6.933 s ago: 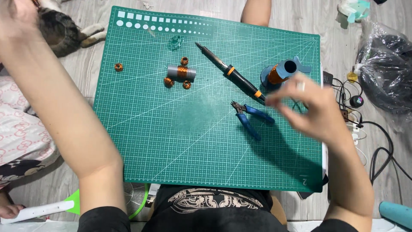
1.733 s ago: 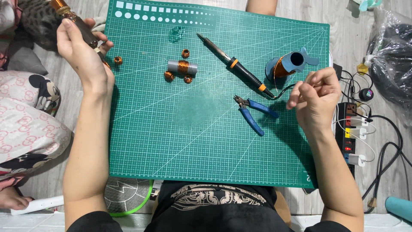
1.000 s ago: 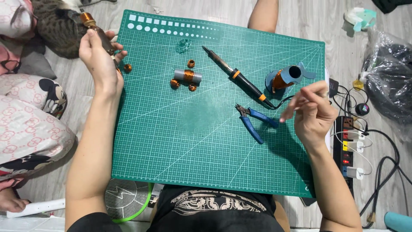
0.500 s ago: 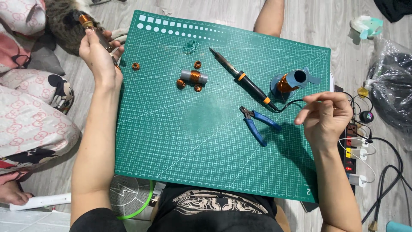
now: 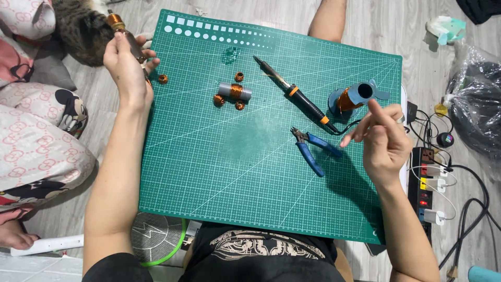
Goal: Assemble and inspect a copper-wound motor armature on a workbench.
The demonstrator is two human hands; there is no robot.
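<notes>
Here a dark rod (image 5: 127, 37) wound with copper wire is gripped by the left hand (image 5: 125, 65), while the right hand (image 5: 383, 138) is held loosely open above the green mat (image 5: 250, 172), empty.

Left hand (image 5: 125, 62) around copper-wound rod (image 5: 127, 37)

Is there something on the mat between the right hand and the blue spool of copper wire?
Nothing visible stands between them. The right hand hovers just below the blue spool of copper wire; only the soldering iron's black cord runs there, flat on the green cutting mat.
</notes>
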